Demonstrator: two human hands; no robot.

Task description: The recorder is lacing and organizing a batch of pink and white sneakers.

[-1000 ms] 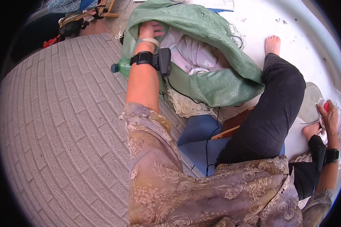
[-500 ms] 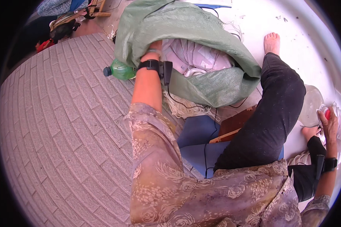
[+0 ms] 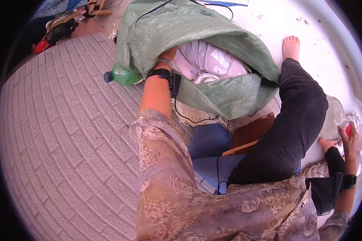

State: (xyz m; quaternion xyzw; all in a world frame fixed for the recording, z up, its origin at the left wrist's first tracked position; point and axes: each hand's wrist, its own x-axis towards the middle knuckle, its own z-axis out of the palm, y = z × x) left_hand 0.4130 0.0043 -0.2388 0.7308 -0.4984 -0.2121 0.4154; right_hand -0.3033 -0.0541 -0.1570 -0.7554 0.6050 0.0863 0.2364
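A big green woven sack [image 3: 197, 26] lies in front of me, its mouth gaping toward me. Pinkish-white folded bundles [image 3: 213, 60] show inside it. My left hand [image 3: 167, 54] reaches into the left side of the mouth; the sack's rim hides its fingers. At the far right, my right hand [image 3: 350, 138] is closed around a red cap-like piece [image 3: 348, 129] beside a large clear plastic bottle [image 3: 332, 118]. Whether that piece belongs to the bottle is hard to make out. White pleated material [image 3: 360, 146] lies just behind this hand.
A green bottle [image 3: 124, 75] with a dark cap lies against the sack's left side. White cord [image 3: 189, 112] is heaped below the sack. Near my leg [image 3: 287, 132] are a brown wooden piece [image 3: 251, 134] and a blue surface [image 3: 209, 140]. Thin black cables run there. Grey paving [image 3: 68, 132] covers the left.
The sack's rim on the left has shifted slightly left and down, showing more of the back of my left hand. My right hand has dropped slightly, still closed on the red piece.
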